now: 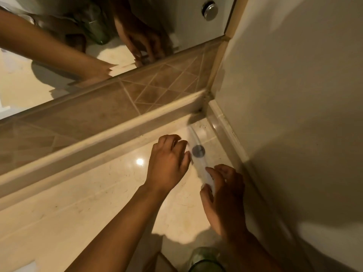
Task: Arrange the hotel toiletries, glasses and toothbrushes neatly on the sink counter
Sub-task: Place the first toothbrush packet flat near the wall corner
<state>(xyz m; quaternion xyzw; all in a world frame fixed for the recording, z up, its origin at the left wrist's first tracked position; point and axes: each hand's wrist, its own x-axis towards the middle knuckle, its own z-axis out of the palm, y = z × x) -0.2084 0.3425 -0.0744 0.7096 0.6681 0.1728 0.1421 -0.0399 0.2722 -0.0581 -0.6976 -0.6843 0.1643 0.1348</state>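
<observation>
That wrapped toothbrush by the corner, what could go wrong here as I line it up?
1. The toothbrush lies in a clear, slick-looking wrapper, and the left hand and right hand touch it only with fingertips, so it may skid on the glossy counter.
2. The green glass stands just under the right forearm; pulling back could knock it over.
3. The picture is motion-blurred, so haste may leave the toothbrush crooked.

both hands (196, 179) forward, fingers curled
</observation>
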